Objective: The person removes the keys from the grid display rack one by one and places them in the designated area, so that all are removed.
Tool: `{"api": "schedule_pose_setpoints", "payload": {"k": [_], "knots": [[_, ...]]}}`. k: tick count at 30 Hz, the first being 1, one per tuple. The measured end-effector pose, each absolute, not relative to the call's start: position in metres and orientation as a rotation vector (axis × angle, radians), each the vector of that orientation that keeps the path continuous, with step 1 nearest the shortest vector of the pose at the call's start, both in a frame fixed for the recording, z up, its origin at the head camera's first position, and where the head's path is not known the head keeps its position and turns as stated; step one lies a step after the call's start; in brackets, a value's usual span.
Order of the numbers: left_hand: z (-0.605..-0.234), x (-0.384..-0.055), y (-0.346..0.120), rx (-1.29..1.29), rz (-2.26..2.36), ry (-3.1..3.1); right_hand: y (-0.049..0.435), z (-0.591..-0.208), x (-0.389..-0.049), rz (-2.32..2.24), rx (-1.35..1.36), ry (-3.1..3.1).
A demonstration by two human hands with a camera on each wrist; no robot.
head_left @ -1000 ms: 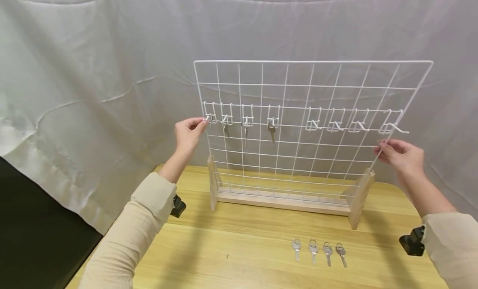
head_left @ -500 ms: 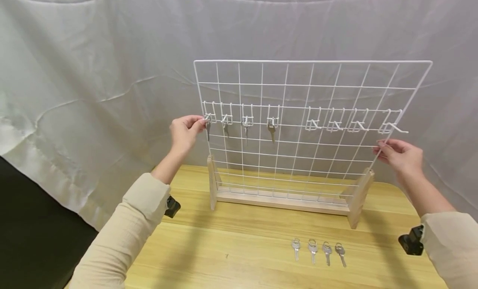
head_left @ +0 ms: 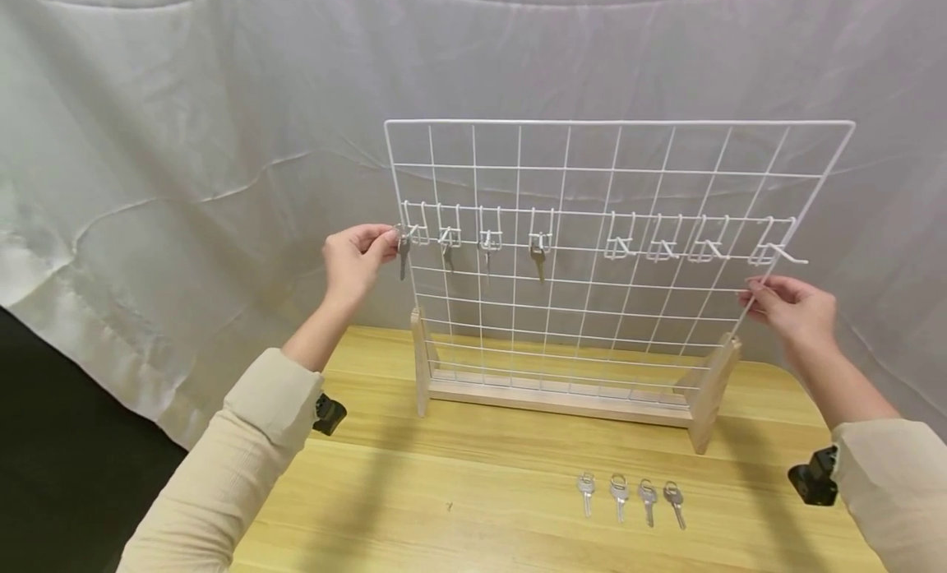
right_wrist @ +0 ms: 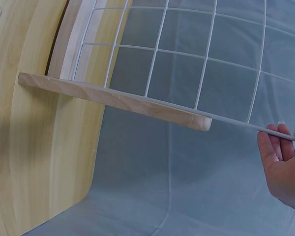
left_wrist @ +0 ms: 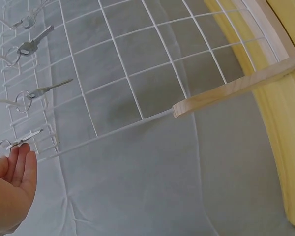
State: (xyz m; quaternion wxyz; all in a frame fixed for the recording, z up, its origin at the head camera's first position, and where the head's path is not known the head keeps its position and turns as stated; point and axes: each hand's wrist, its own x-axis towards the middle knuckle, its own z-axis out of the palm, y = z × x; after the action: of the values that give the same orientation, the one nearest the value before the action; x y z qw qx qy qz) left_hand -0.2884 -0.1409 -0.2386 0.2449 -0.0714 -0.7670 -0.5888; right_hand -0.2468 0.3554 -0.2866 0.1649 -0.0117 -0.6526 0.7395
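Note:
My left hand point(head_left: 355, 259) pinches a key ring with a silver key point(head_left: 404, 261) hanging from it, just left of the leftmost white hook point(head_left: 418, 234). In the left wrist view that key point(left_wrist: 27, 139) lies over the fingertips, its ring point(left_wrist: 3, 148) by the thumb. The ring looks off the hook. My right hand point(head_left: 797, 308) holds the right side wire of the white grid panel point(head_left: 620, 124), below the rightmost hook point(head_left: 777, 251). Three more keys hang on hooks: one key point(head_left: 448, 257), a second key point(head_left: 487, 262) and a brownish key point(head_left: 538, 264).
The grid stands in a wooden base point(head_left: 562, 399) with two upright side pieces. Several ringed keys lie in a row on the wooden table point(head_left: 355, 491), among them a key point(head_left: 618, 491). Several hooks on the right, such as one hook point(head_left: 666, 248), carry no keys. Grey cloth point(head_left: 222, 104) hangs behind.
My left hand has drawn leftward from the leftmost hook, and the key has come away with it to the panel's left edge. My right hand stays on the side wire.

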Motion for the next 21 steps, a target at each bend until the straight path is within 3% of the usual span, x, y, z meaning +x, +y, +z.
{"api": "schedule_pose_setpoints", "payload": {"k": [11,21], "knots": [[-0.247,-0.276,-0.142,-0.218,-1.682,-2.029,0.355,-0.287,-0.248,2.104,-0.052,-1.879],[-0.287,-0.265,-0.132,-0.169,-1.846,-2.09,0.356,-0.286,-0.247,2.119,-0.06,-1.849]]}}
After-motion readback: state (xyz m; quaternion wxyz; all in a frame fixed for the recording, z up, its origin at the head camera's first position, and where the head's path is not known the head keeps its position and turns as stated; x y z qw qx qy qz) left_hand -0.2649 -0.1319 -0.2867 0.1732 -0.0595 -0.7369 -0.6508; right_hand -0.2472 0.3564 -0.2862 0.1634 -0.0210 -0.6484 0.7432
